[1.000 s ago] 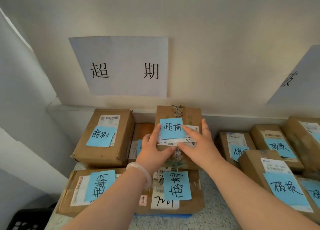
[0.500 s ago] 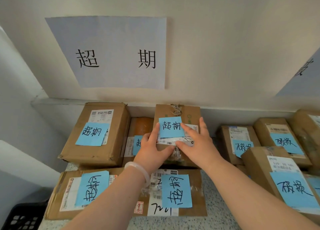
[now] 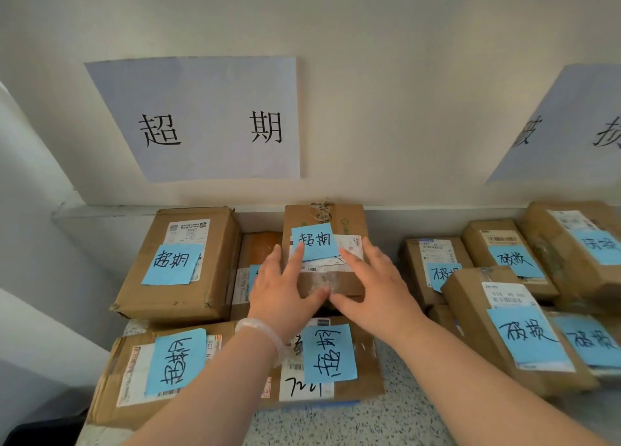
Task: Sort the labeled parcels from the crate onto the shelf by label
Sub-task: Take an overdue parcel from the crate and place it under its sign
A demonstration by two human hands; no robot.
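Speckled shelf top (image 3: pixel 386 418) nearest, both forearms reaching in over it, pale bracelet (image 3: pixel 260 333) on the left wrist. Front row: two flat cardboard parcels side by side, front-left parcel (image 3: pixel 111 382) and front-middle parcel (image 3: pixel 368 351), each with a blue note reading 超期, writing turned sideways. To the right, well apart from these, a cluster of damaged-label parcels (image 3: pixel 470 311) with blue notes reading 破损, some stacked on each other. Behind the front row, centre: target parcel (image 3: pixel 336 282), brown box with a white shipping label and a blue sticky note (image 3: pixel 316 242) marked 超期, far end up against the wall ledge. What it sits on is hidden by the hands. Left hand (image 3: pixel 279 294) lies on its left side, fingers straight and spread, index tip touching the note, thumb along the near edge. Right hand (image 3: pixel 376 287) lies on its right side, fingers straight, not curled, thumb at the near edge close to the left thumb. Neither hand clasps it. Just left of it an orange-topped parcel (image 3: pixel 258 247), then a large parcel (image 3: pixel 148 298) with 超期 note. On the wall above, paper sign (image 3: pixel 201 120) printed 超期; second sign (image 3: pixel 571 126) at right, cut off.
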